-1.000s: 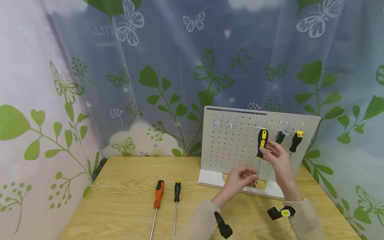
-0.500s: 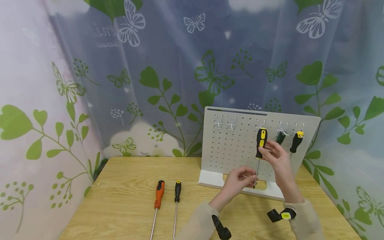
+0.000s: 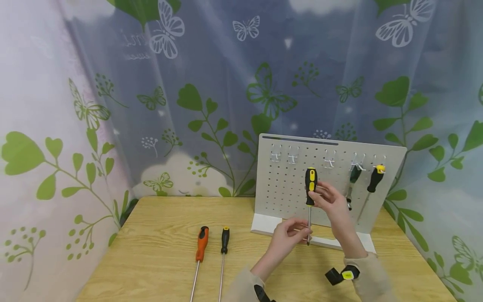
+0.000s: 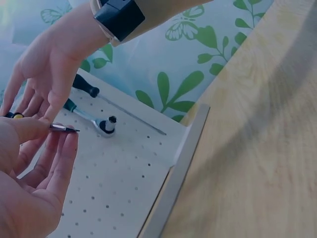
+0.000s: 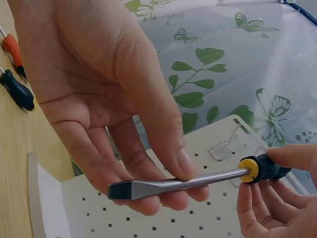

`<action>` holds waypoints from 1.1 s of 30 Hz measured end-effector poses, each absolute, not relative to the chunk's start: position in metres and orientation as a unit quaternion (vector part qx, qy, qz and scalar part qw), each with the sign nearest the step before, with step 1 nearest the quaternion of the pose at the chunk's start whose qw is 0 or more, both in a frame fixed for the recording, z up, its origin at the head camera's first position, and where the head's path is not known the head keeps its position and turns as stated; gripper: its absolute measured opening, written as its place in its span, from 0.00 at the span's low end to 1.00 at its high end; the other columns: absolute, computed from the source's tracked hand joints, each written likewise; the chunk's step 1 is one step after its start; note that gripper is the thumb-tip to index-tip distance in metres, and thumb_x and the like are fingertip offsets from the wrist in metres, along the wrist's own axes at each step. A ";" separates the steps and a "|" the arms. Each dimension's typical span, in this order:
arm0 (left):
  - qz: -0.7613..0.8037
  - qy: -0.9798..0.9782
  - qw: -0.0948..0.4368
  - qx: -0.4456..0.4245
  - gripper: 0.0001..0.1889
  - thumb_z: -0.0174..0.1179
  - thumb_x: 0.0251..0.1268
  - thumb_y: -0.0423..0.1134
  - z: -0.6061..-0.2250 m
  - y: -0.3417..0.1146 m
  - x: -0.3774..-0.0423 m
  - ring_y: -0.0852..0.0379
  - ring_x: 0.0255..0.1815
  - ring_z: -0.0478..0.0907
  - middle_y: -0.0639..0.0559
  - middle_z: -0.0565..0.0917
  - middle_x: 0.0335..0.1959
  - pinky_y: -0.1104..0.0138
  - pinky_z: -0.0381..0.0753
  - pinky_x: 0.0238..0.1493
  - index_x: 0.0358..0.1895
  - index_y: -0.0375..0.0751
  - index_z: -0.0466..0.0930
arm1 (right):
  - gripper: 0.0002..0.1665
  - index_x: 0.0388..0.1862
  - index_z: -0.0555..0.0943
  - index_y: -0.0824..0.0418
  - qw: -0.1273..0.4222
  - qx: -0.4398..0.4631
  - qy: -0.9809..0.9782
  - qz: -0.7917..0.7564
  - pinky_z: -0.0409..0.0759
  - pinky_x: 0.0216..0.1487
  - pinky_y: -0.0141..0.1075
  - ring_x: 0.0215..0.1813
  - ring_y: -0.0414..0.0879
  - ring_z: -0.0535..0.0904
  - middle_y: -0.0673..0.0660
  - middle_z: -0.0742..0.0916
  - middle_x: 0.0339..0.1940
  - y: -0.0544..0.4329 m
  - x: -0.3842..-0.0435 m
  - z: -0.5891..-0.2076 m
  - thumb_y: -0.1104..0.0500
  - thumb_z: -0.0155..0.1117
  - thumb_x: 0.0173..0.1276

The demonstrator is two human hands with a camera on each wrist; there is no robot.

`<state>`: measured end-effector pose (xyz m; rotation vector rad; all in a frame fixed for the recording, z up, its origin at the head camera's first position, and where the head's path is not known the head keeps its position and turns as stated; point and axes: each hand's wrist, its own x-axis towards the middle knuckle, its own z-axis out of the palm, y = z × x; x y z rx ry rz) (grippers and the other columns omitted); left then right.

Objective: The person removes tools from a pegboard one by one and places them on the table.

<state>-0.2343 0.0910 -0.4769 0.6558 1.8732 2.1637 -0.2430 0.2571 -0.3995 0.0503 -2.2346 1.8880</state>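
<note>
A black-and-yellow flathead screwdriver point(image 3: 311, 184) is held upright in front of the white pegboard point(image 3: 283, 188). My right hand point(image 3: 333, 205) pinches its handle from the right. Lower down, the thumb and fingers of my left hand point(image 3: 284, 237) pinch the steel shaft near the tip. The right wrist view shows the flat blade point(image 5: 143, 189) passing between the left thumb and fingers. A clear hook point(image 3: 330, 159) on the board is up and to the right of the handle. Beside my right hand hang a ratchet wrench point(image 3: 352, 180) and a yellow-topped black screwdriver point(image 3: 375, 178).
On the wooden table point(image 3: 158, 218), an orange screwdriver point(image 3: 201, 243) and a slim black screwdriver point(image 3: 225, 241) lie side by side, left of the board. Two more clear hooks point(image 3: 276, 154) sit at the board's upper left. A patterned curtain point(image 3: 211, 63) hangs behind.
Both hands have shifted left and slightly down with the screwdriver. Its handle has come away from below the middle hook, and more of the ratchet wrench now shows.
</note>
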 end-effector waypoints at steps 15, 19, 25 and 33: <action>0.745 0.640 0.109 0.154 0.10 0.62 0.71 0.31 -0.502 0.047 -0.216 0.57 0.38 0.86 0.42 0.86 0.41 0.66 0.89 0.39 0.51 0.28 0.81 | 0.36 0.77 0.63 0.63 0.041 0.024 -0.763 0.644 0.81 0.58 0.38 0.50 0.35 0.80 0.68 0.79 0.65 0.218 -0.253 -0.438 0.56 0.63 0.76; 0.736 0.653 0.109 0.141 0.12 0.64 0.70 0.31 -0.507 0.036 -0.212 0.57 0.37 0.85 0.46 0.86 0.39 0.66 0.89 0.38 0.51 0.27 0.81 | 0.37 0.77 0.63 0.64 0.022 0.030 -0.761 0.648 0.81 0.62 0.45 0.53 0.43 0.82 0.69 0.78 0.66 0.209 -0.255 -0.449 0.56 0.64 0.75; 0.726 0.666 0.105 0.136 0.14 0.65 0.68 0.30 -0.512 0.018 -0.205 0.55 0.37 0.86 0.39 0.86 0.40 0.67 0.88 0.36 0.52 0.25 0.79 | 0.37 0.76 0.64 0.66 0.003 0.026 -0.749 0.662 0.83 0.58 0.45 0.54 0.50 0.83 0.71 0.78 0.66 0.192 -0.260 -0.462 0.58 0.66 0.73; 0.705 0.690 0.094 0.131 0.12 0.64 0.67 0.26 -0.522 -0.005 -0.195 0.59 0.33 0.84 0.39 0.85 0.40 0.69 0.88 0.32 0.51 0.24 0.78 | 0.35 0.72 0.68 0.69 -0.006 0.014 -0.740 0.672 0.87 0.49 0.41 0.42 0.44 0.85 0.70 0.83 0.58 0.167 -0.262 -0.485 0.63 0.68 0.70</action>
